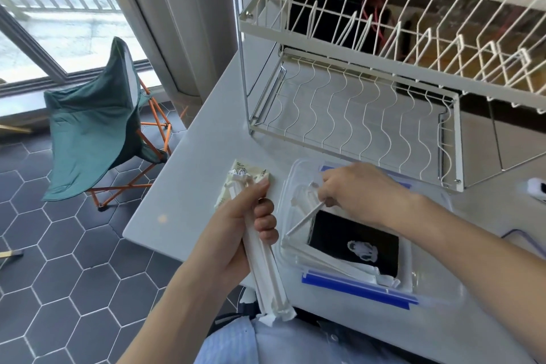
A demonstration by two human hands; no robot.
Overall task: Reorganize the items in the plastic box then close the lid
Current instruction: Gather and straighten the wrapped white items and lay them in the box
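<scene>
A clear plastic box (425,287) with blue latches stands open on the white table. Inside lie a black packet (354,242) with a white print and some white paper-wrapped pieces (339,267). My right hand (360,192) reaches into the box and pinches one thin white stick (304,219) that slants down to the left. My left hand (239,233) hovers left of the box and grips a bundle of long white wrapped sticks (266,272). A cream sachet (242,183) lies on the table just beyond that hand.
A white wire dish rack (354,115) stands right behind the box, its upper tier overhanging. A clear lid edge (520,239) shows at the right, a small white object (536,188) above it. The table edge (153,233) is close on the left; a green folding chair (94,124) stands on the floor.
</scene>
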